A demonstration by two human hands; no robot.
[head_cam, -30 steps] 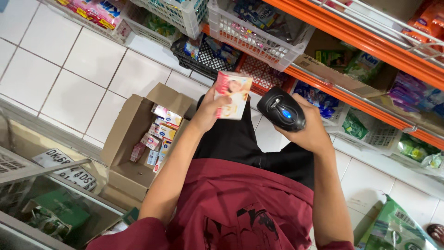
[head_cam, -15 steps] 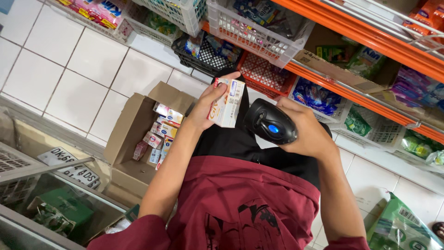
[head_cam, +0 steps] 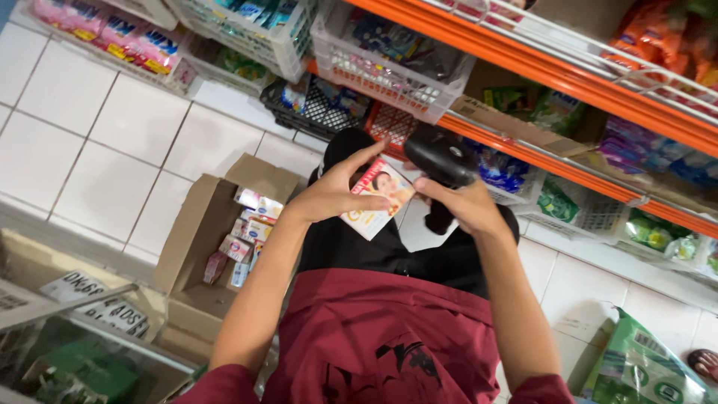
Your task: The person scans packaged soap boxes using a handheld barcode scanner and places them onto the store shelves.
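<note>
Red-and-white small box [head_cam: 376, 196] sits pinched in my left hand [head_cam: 335, 193], fingers wrapped along its edges. At its two o'clock, my right hand [head_cam: 458, 206] clasps a black scanner [head_cam: 441, 155]. An open cardboard carton [head_cam: 203, 238] lies at eight o'clock.

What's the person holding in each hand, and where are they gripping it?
The left hand grips a small pink and white box by its left edge. The right hand holds a black handheld scanner by its handle.

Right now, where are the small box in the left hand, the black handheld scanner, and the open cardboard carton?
small box [head_cam: 378, 196], head view, on its printed front face.
black handheld scanner [head_cam: 443, 154], head view, on its rounded top.
open cardboard carton [head_cam: 196, 232], head view, on its left inner wall.
</note>
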